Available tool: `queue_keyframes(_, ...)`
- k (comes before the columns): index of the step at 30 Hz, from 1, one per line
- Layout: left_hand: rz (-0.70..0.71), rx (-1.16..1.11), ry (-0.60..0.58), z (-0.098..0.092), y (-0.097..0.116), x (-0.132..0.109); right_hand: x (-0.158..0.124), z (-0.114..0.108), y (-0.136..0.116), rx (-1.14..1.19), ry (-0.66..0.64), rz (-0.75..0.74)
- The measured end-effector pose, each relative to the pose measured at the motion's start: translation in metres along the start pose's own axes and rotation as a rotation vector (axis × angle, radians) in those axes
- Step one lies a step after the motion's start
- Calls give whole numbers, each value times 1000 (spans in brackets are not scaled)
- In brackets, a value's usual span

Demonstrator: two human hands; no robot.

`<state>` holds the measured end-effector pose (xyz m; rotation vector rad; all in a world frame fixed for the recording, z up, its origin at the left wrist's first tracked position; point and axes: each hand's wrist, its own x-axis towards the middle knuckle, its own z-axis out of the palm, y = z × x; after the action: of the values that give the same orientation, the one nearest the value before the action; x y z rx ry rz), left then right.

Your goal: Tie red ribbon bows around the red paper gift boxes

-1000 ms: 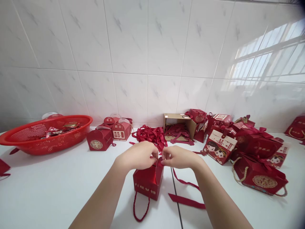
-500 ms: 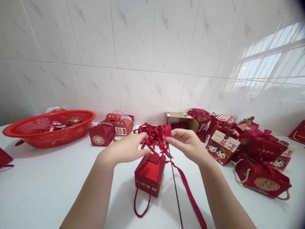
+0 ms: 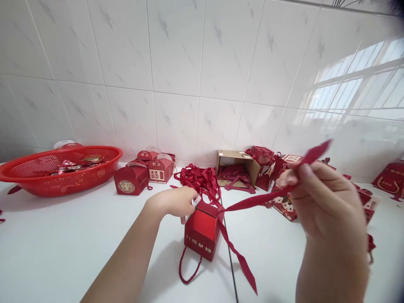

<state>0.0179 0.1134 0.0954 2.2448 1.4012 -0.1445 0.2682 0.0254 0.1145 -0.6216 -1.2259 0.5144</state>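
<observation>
A small red gift box stands on the white table, its rope handle hanging toward me. My left hand grips the box at its far left edge, the fingers curled and partly hidden. A dark red ribbon runs through the box's right flap. Between thumb and fingers, my right hand pinches one part of it, raised to the right. The stretch from flap to hand is drawn out; the other end trails down on the table, right of the box.
Beyond the box lies a heap of red ribbons. An open carton holds red pieces beside it. A red basket with wrapped sweets and several gift boxes stand left. More boxes crowd the right. A tiled wall rises behind.
My right hand has moved right and toward me, drawing the ribbon out from the box. My left hand has closed on the box's left side. The box has shifted slightly right.
</observation>
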Motion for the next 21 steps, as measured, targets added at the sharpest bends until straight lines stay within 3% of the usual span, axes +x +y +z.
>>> queue_keyframes(2, 25, -21, 0, 2, 2, 3, 2, 13, 10, -107, -121, 121)
queue_keyframes(6, 37, -57, -21, 2, 7, 5, 3, 40, 47, -404, -653, 428)
queue_keyframes(8, 22, -67, -48, 2, 8, 6, 3, 50, 69, -528, -796, 516)
queue_keyframes(13, 20, -78, -77, 1, 6, 9, 0, 58, 105, -580, -910, 625)
queue_keyframes(21, -5, -120, -106, 0, -1, 12, -1, 57, 110, -543, -987, 685)
